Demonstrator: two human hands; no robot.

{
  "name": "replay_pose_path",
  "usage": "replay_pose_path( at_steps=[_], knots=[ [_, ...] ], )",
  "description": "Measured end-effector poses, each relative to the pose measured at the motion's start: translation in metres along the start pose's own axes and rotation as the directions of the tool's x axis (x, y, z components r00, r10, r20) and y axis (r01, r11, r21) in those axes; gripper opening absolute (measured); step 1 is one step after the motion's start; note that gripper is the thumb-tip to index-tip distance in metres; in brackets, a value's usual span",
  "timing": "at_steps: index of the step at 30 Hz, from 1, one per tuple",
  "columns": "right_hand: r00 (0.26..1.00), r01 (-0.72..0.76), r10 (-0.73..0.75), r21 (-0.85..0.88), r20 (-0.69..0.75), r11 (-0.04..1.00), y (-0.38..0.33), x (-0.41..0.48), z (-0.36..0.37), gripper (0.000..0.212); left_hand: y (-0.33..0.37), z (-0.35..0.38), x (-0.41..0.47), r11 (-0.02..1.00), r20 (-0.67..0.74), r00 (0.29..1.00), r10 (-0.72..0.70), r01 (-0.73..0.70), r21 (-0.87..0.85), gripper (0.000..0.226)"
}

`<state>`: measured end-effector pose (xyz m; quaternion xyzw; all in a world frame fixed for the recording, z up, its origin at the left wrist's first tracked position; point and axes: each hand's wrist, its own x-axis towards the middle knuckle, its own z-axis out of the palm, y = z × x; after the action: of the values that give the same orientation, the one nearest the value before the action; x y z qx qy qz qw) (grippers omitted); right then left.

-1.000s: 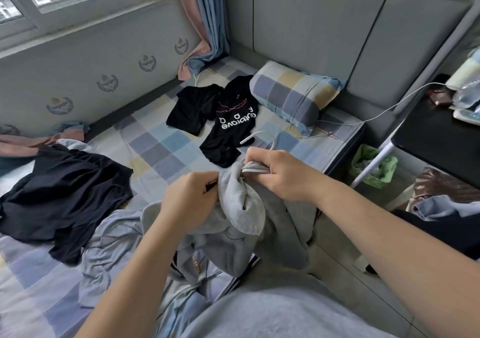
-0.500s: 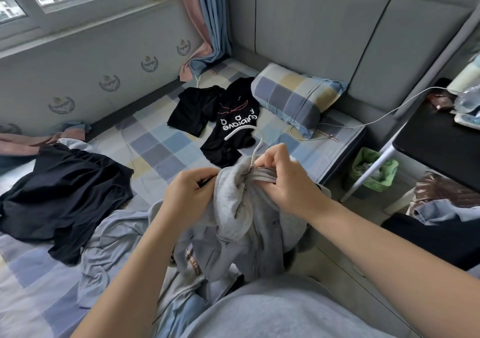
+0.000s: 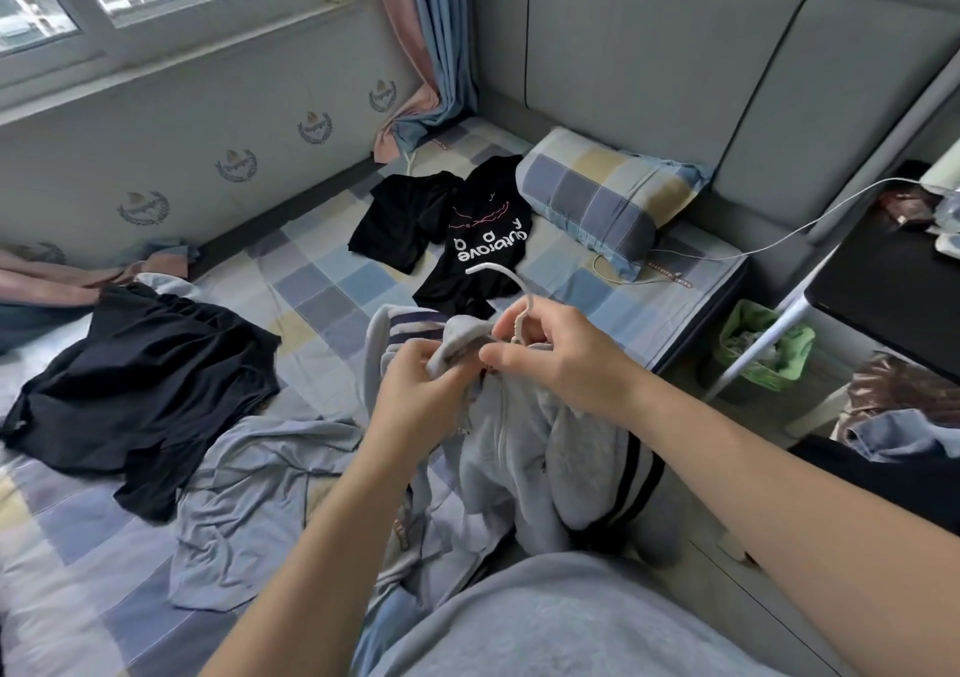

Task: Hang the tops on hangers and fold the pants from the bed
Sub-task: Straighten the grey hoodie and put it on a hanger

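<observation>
Low in the centre of the frame, a grey zip top is held up at the near edge of the bed. Its body sags in thick folds, and a dark-striped sleeve droops at the lower right. The collar is bunched between the two hands.

The left hand is closed on the collar cloth, with the fingers curled and the fabric pinched. The right hand is closed narrowly round the neck of a white hanger. Only the hook and stem can be seen above the fingers; the hanger's arms are hidden, presumably inside the top.

The top is judged to be soft, limp and fairly weighty for a garment, so it is likely to slump to one side unless the shoulders are seated evenly. It is best taken at the collar and shoulder seams, not by the hood or sleeves. The hanger looks stiff and light and is best steadied by its stem.

A pale blue garment is spread to the lower left, and a black garment is heaped at mid-left. Farther off, above centre, a printed black T-shirt and a plain black top are laid flat beside a checked pillow.
</observation>
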<state>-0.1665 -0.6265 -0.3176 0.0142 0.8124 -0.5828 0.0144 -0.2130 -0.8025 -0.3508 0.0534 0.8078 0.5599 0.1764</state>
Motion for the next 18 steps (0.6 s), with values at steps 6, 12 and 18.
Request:
replay_pose_path(
  at_steps=[6,12,18],
  knots=[
    [0.999,-0.035,0.040,-0.287,0.012,0.957,-0.003,0.006,-0.004,0.017,0.016,-0.007,0.023,0.927,-0.272,0.955,-0.120,0.010,-0.374,0.043],
    [0.984,-0.081,0.138,-0.416,0.109,0.906,-0.007,0.011,-0.013,0.023,0.060,-0.015,0.039,0.961,-0.197,0.949,0.244,-0.265,-0.083,0.051],
    [0.997,-0.005,0.022,-0.233,0.072,0.972,-0.013,0.006,-0.025,0.026,0.068,-0.017,0.045,0.918,-0.075,0.947,0.313,-0.282,0.278,0.043]
  ],
)
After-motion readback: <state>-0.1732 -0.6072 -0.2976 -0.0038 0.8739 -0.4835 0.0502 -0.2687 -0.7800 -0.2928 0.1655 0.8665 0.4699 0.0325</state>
